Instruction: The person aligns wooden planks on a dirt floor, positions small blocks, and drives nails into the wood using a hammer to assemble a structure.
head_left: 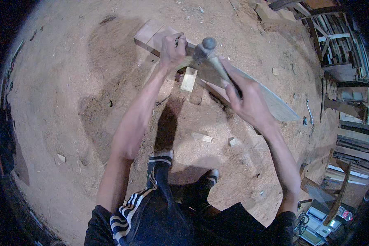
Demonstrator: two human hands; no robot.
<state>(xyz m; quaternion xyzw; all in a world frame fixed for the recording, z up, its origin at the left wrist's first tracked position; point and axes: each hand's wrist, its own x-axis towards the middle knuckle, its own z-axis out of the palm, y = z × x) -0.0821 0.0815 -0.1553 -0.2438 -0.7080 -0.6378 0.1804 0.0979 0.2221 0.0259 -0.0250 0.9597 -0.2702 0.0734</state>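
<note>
A long wooden plank [274, 97] lies slantwise in front of me, raised above the sandy ground. My left hand [173, 50] is closed in a fist over the plank's left part; whatever its fingers grip is hidden. My right hand [247, 97] wraps round the pale handle of a hammer [219, 70]. The hammer's rounded metal head is slightly blurred, just right of my left fist and over the plank. Whether it touches anything there, I cannot tell. Under the plank's near edge, a pale wood block [189, 79] shows.
Small wood offcuts [202, 137] lie on the dusty ground [69, 102] near my feet. A spanner [310, 112] rests farther right. Stacked boards [348, 145] line the right side, with a wooden frame [341, 192] and a plastic bottle [344, 213] at the lower right.
</note>
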